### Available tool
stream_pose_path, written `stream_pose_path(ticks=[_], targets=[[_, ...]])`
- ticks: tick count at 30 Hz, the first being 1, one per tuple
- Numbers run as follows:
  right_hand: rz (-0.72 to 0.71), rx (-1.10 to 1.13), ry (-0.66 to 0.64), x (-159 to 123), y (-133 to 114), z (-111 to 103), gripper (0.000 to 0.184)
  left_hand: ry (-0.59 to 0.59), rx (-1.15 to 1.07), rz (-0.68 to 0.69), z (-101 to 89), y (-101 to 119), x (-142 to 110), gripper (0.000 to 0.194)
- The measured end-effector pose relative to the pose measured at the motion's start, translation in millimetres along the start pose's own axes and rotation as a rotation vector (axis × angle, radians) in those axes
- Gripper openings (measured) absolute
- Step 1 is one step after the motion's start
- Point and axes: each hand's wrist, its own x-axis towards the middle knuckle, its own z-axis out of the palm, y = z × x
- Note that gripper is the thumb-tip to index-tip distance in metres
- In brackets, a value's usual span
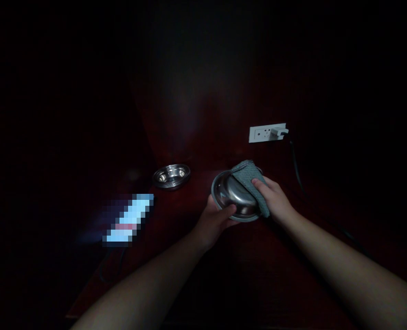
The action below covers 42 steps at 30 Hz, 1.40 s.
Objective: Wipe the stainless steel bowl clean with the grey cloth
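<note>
A shiny metal bowl (236, 195) is held up over the dark red table, tilted. My left hand (215, 222) grips its near left rim, thumb on the metal and fingers underneath. A grey-green cloth (249, 181) is folded over the bowl's right rim. My right hand (274, 197) is closed on this cloth, thumb on top, pressing it against the bowl; its other fingers are mostly hidden. To the left, apart from both hands, more metal bowls (171, 176) sit on the table, seemingly stacked.
A lit, pixelated screen (129, 222) lies at the left of the table, with a thin cord (112, 272) below it. On the back panel is a white socket plate (260, 134) holding a plug (279, 132). A dark cable (295, 167) hangs at right. The surroundings are very dark.
</note>
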Motion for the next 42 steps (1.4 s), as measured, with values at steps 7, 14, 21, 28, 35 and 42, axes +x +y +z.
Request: stream_pose_path(ticks=[7,14,21,28,35,42], targets=[[0.000,-0.010,-0.010,1.3,-1.9,-3.1,0.038,-0.001,0.058,0.043,0.0,-3.3,1.7,0.067],[-0.001,-0.032,-0.006,1.5,-1.6,-4.8,0.038,0.003,0.064,0.057,1.9,-1.4,3.8,0.054],[-0.022,-0.053,0.013,0.9,-2.3,-3.7,0.037,0.129,0.029,-0.007,2.5,-0.6,8.3,0.038],[-0.070,-0.110,0.014,-2.3,-9.5,-3.2,0.030,0.190,-0.024,-0.022,4.0,4.3,11.8,0.033],[-0.060,-0.122,-0.015,-4.1,-11.3,-2.8,0.027,0.248,-0.020,-0.064,0.9,6.6,16.6,0.033],[-0.027,-0.089,-0.090,-4.4,-11.0,-1.8,0.028,0.305,-0.026,-0.020,-7.2,3.2,25.4,0.033]])
